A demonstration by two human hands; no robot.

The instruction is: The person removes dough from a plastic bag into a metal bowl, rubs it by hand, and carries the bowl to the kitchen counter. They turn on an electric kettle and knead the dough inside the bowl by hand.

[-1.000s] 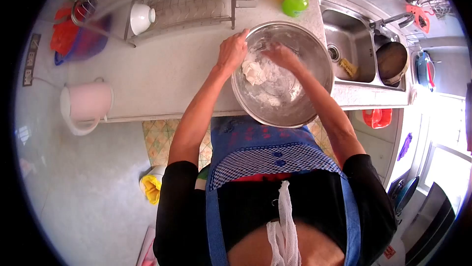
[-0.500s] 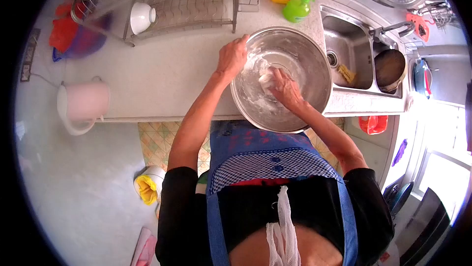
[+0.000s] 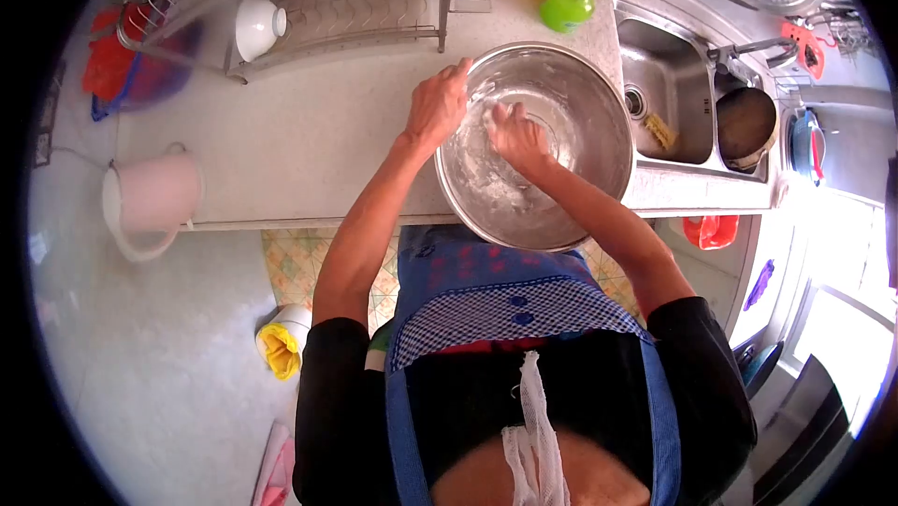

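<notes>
A wide stainless steel bowl (image 3: 599,165) stands at the counter's front edge, its inner wall and bottom smeared with white flour or dough residue (image 3: 496,186). My left hand (image 3: 438,106) grips the bowl's left rim, fingers over the edge. Inside the bowl, my right hand (image 3: 520,139) is low near the bottom, its fingers curled and the fingertips pointing away from me. Whatever lies beneath that palm is hidden by the hand.
Right of the bowl is a sink (image 3: 669,85) with a yellow scrubber (image 3: 662,131) and a dark pan (image 3: 746,127). Behind stand a green pump bottle (image 3: 569,7) and a dish rack (image 3: 346,34) with white bowls. A pink pitcher (image 3: 159,193) sits left.
My right hand has shifted slightly left and away from me inside the bowl, its fingers more curled. The whitish lump near its fingertips is no longer visible. My left hand stays on the rim.
</notes>
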